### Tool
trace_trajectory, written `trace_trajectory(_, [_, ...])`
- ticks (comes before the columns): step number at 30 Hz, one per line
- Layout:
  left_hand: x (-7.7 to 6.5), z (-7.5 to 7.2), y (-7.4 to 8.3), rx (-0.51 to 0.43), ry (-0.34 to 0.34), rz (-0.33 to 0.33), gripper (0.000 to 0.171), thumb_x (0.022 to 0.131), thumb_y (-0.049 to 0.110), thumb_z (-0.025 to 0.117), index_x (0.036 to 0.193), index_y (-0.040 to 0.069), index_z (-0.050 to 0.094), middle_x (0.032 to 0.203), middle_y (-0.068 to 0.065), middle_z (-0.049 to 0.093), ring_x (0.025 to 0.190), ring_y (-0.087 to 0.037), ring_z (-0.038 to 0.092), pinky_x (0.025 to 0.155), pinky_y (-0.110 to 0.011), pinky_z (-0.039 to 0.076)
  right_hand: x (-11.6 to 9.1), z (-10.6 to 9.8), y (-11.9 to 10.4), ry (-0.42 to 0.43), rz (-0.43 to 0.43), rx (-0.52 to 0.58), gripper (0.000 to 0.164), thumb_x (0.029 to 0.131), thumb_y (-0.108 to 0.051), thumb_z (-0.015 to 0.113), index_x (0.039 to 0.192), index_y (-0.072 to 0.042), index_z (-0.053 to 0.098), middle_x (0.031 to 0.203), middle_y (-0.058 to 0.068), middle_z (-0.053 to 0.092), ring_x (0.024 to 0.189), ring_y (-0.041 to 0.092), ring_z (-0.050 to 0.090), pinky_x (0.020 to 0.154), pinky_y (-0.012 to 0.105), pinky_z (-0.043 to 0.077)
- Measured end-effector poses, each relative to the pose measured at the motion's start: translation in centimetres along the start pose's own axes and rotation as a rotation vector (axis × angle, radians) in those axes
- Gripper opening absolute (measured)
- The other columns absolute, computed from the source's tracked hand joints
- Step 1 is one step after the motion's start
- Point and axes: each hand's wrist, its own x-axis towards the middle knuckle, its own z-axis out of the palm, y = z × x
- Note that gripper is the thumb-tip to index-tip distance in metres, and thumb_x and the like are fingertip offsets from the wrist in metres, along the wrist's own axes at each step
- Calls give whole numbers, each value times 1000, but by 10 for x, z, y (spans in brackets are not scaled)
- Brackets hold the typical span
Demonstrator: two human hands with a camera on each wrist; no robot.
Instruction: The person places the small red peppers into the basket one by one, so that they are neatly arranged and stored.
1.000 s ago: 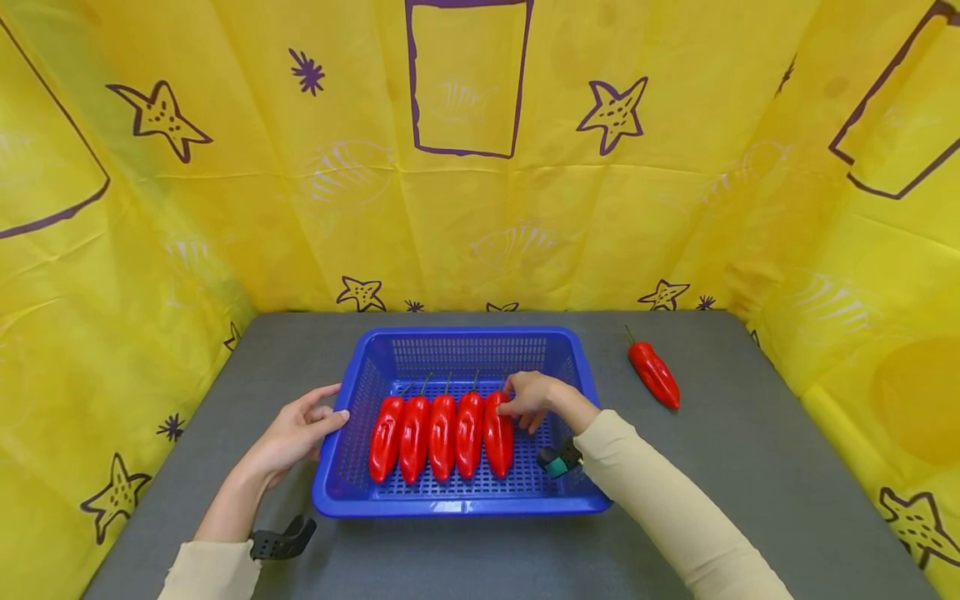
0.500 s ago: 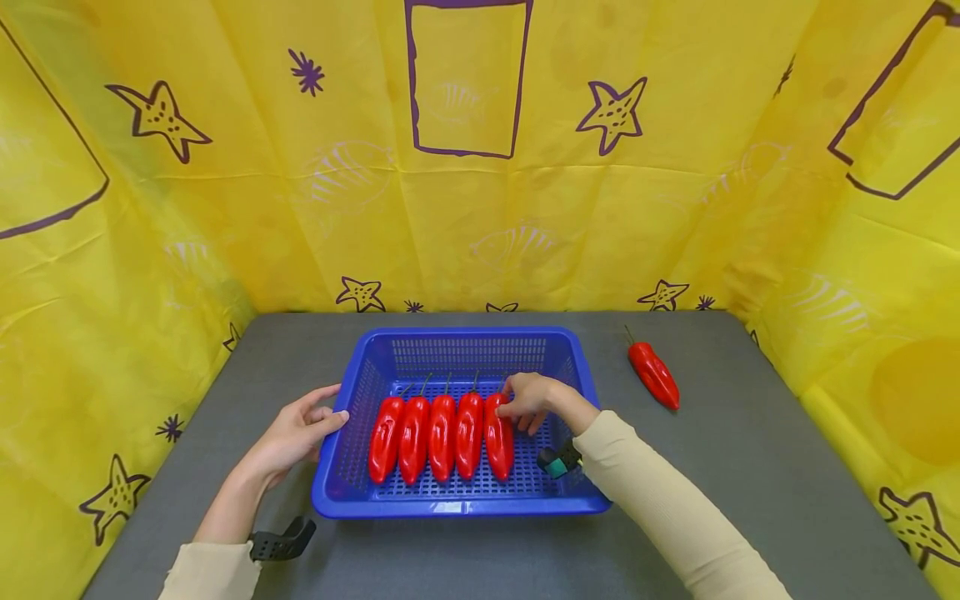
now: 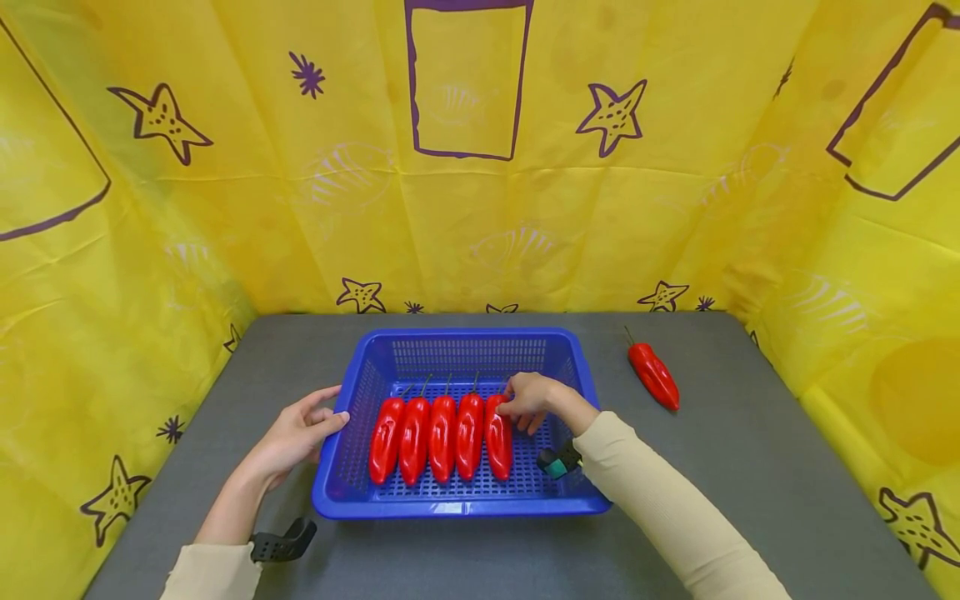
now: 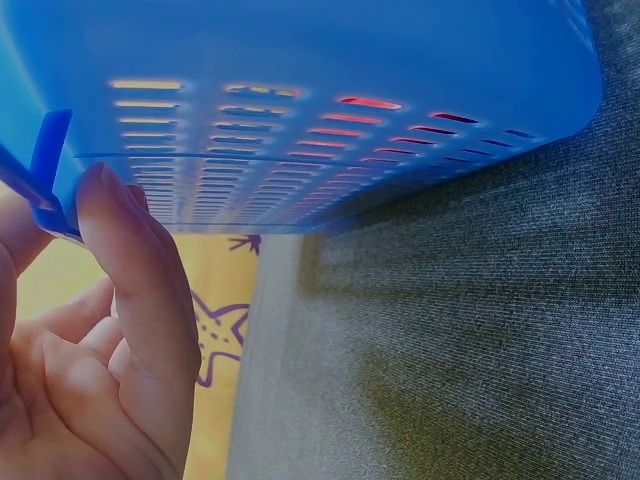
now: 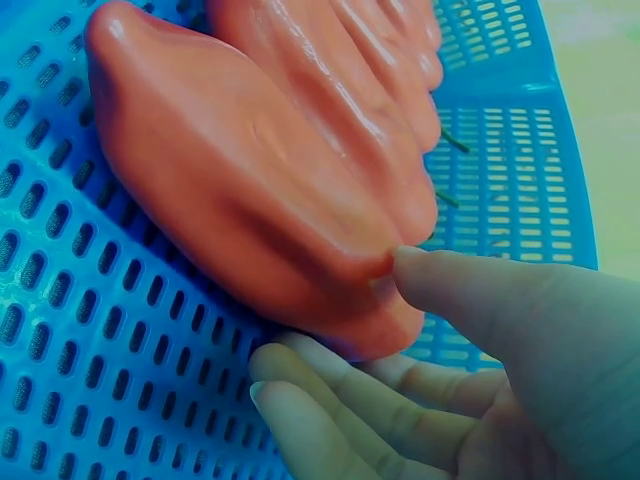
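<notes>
Several red peppers (image 3: 441, 437) with green stems lie side by side in a blue plastic basket (image 3: 465, 507). My right hand (image 3: 531, 398) is inside the basket at the stem end of the rightmost pepper (image 3: 498, 442). In the right wrist view the thumb (image 5: 450, 285) presses on top of this pepper (image 5: 250, 190) while the other fingers curl beneath its side, pinching it. My left hand (image 3: 300, 427) grips the basket's left rim; in the left wrist view its fingers (image 4: 135, 240) bend around that edge.
One more red pepper (image 3: 654, 375) lies on the grey tabletop (image 3: 720, 467), right of the basket. Yellow cloth (image 3: 480, 217) with starfish drawings hangs at the back and both sides. A dark strap (image 3: 283, 542) circles the left wrist.
The rightmost pepper has shifted very slightly under the right hand. Both hands and the basket stay in nearly the same place.
</notes>
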Motion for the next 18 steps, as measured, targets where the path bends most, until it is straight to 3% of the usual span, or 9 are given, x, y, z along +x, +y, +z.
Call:
trace_trajectory(11, [-1,0,1,-8,-15,9,71,90,29,60,145,9,20,92,-14,61,77,-27,67,67,-44,56,-4,-7,0,29,-25,-54,31,88,-21,62,109,1,56,85,17,66,71,27,68,55,34,56])
trace_trajectory(18, [-1,-1,1,-1,-11,19,72,90,30,60,145,8,20,92,-14,61,76,-28,67,66,-43,56,-8,-16,1,87,-131,-146,35,88,-24,61,115,-3,55,79,13,65,71,29,67,57,36,56])
